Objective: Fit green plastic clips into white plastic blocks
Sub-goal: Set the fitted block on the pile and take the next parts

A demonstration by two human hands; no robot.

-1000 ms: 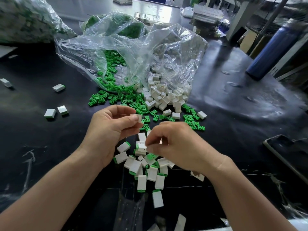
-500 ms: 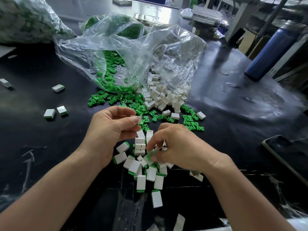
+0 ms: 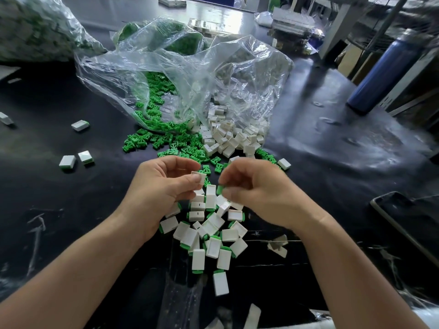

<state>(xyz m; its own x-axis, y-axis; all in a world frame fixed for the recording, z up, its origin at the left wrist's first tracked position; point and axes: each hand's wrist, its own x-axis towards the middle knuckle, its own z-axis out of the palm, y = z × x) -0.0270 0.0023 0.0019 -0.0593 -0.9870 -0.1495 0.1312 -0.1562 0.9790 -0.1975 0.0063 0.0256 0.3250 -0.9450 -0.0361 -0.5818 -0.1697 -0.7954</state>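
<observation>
Green plastic clip (image 3: 220, 189), small and only partly visible, is pinched between the thumb and forefinger of the right hand (image 3: 259, 193), whose other fingers are curled in behind it. Just to its left, close but not touching, the left hand (image 3: 164, 186) pinches a small white rectangular plastic block (image 3: 199, 177) between thumb tip and curled fingers, with one end of the block poking out toward the right hand. Both parts are held in the air above the middle of the black table (image 3: 332, 186), over a heap of white blocks with green ends (image 3: 209, 233) that lies toward the near edge. What matters for the next move is that the clip lies to the right of the block and a little lower, so the block's exposed end faces roughly toward it. The clip's long axis cannot be made out behind the fingers. Since the right hand carries the clip, it would probably travel leftward and slightly up into the block's opening, likely after a small turn to line it up. Toward the far edge, loose green clips (image 3: 166, 141) and loose white blocks (image 3: 232, 138) spill from clear plastic bags (image 3: 190, 74).
</observation>
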